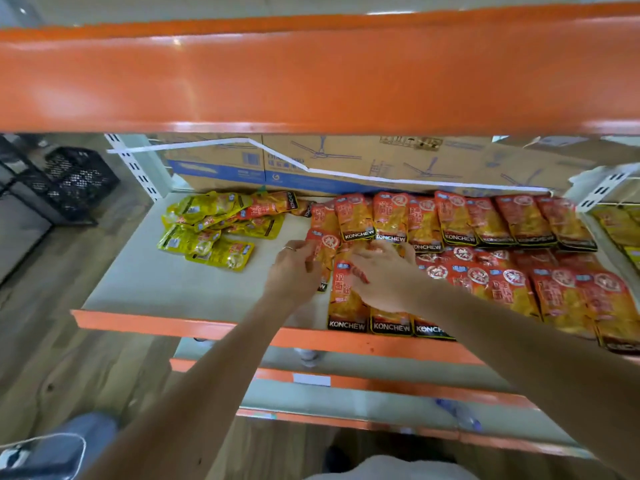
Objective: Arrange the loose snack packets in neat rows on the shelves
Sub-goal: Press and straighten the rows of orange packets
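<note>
While both of your arms reach over the orange front rail (194,327) of the shelf (180,278), your left hand (294,271) pinches the left edge of a red snack packet (323,252), with the fingers (304,249) curled closed on it; a ring shows on one finger. Your right hand (384,278) lies just beside it, palm down on the red packets in the middle of the shelf, with the fingers spread and flat; whether they grip anything cannot be told. A back row of red packets (485,220) stands in order along the rear of the shelf, each overlapping its neighbour, and a front row (561,299) runs along the right side toward the rail, with three packets (391,323) reaching the front edge below your right hand. A loose pile of yellow packets (207,233), mixed with a few red ones, lies at the rear left, well apart from your hands. Cardboard boxes (346,157) stand behind the shelf. A black crate (79,174) sits on the floor at the left.
</note>
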Demonstrator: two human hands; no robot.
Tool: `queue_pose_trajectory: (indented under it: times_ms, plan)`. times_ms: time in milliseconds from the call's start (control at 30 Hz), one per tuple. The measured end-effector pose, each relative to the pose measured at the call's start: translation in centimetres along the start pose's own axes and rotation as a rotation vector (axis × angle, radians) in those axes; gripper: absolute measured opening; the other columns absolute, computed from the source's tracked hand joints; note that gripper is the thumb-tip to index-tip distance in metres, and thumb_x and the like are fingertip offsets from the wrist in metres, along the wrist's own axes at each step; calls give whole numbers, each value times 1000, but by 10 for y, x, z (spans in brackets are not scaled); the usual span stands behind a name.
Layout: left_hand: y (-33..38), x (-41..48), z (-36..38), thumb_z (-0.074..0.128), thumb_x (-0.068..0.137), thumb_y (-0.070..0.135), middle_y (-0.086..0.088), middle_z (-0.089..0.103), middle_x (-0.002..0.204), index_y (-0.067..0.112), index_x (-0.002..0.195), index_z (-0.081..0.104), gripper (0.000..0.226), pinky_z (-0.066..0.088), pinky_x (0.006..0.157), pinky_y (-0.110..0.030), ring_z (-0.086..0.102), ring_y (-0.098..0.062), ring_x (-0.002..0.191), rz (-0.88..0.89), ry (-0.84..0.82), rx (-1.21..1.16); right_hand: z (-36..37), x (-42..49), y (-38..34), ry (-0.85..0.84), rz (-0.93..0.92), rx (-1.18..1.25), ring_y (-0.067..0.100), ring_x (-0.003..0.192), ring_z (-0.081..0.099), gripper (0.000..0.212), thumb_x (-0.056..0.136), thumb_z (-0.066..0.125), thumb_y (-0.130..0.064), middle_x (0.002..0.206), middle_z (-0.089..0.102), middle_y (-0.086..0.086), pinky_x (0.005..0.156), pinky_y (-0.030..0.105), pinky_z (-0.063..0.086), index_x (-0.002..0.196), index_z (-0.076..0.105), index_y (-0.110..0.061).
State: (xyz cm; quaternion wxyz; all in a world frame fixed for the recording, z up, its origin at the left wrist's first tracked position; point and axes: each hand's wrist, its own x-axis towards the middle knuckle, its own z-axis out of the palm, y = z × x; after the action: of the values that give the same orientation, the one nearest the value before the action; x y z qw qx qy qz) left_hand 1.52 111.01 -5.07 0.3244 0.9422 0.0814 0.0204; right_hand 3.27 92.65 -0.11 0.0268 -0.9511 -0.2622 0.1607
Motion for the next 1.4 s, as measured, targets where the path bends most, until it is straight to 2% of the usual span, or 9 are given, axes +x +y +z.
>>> queue_pose_trajectory:
  times_ms: [267, 333, 400, 467, 500, 667, 967, 1233, 1400]
  plan:
    - [4, 6, -1, 44, 101, 31, -5, 43, 142, 29, 147, 45, 46, 36, 105, -46, 35, -31, 130, 11, -46, 268, 8, 12, -1, -18, -11, -18, 22, 153, 2, 60, 102, 23, -54, 165, 14, -10, 114, 67, -1, 156, 24, -27]
    - [6, 7, 0, 45, 100, 33, -6, 45, 141, 28, 147, 45, 48, 35, 105, -47, 35, -31, 132, 8, -35, 286, 6, 14, -3, 32, -24, -10, 22, 151, 11, 56, 102, 26, -52, 161, 27, -7, 115, 65, 2, 151, 35, -25]
    - [7, 11, -1, 50, 96, 36, -7, 46, 141, 26, 147, 44, 53, 34, 107, -47, 36, -31, 134, -6, -8, 292, 0, 15, -1, 196, -55, -4, 21, 139, 33, 44, 102, 32, -45, 141, 51, -4, 114, 57, 16, 134, 53, -23]
    - [6, 14, -3, 53, 93, 41, -7, 46, 141, 26, 150, 38, 61, 34, 107, -47, 36, -30, 135, -17, 6, 303, -9, 20, 4, 336, -75, -28, 17, 124, 43, 34, 101, 37, -39, 128, 56, -5, 108, 47, 25, 125, 58, -25]
    - [6, 16, -4, 53, 92, 43, -7, 44, 142, 27, 151, 35, 64, 35, 107, -47, 35, -30, 136, -9, 12, 323, -12, 23, 8, 347, -75, -35, 17, 125, 41, 34, 100, 40, -38, 133, 53, -4, 108, 47, 25, 127, 57, -27]
    - [7, 31, 2, 48, 94, 43, 2, 15, 164, 36, 152, 30, 62, 22, 117, -50, 11, -26, 151, 132, -115, 409, -12, 40, 22, 86, -53, -129, 22, 149, 17, 48, 101, 40, -35, 161, 24, 1, 115, 64, 9, 149, 38, -30]
    - [-1, 56, 12, 29, 103, 49, 8, -7, 168, 32, 158, 18, 58, 9, 124, -48, 3, -16, 155, 150, -219, 471, 3, 34, 27, 96, -67, -118, 28, 148, 19, 53, 102, 39, -36, 163, 20, 8, 115, 58, 13, 153, 31, -23]
    - [-8, 51, 17, 21, 104, 50, 6, -9, 168, 27, 160, 11, 62, 8, 123, -50, -1, -18, 155, 177, -204, 429, 5, 32, 24, 128, -85, -115, 26, 144, 27, 50, 102, 35, -41, 160, 28, 7, 112, 53, 18, 149, 39, -22]
    - [-17, 34, 16, 13, 94, 54, 2, 9, 168, 20, 159, 22, 74, 17, 123, -47, 13, -21, 154, 229, -97, 279, 6, 29, 24, 189, -92, -95, 24, 147, 22, 50, 103, 33, -43, 160, 28, 5, 112, 53, 17, 149, 38, -25]
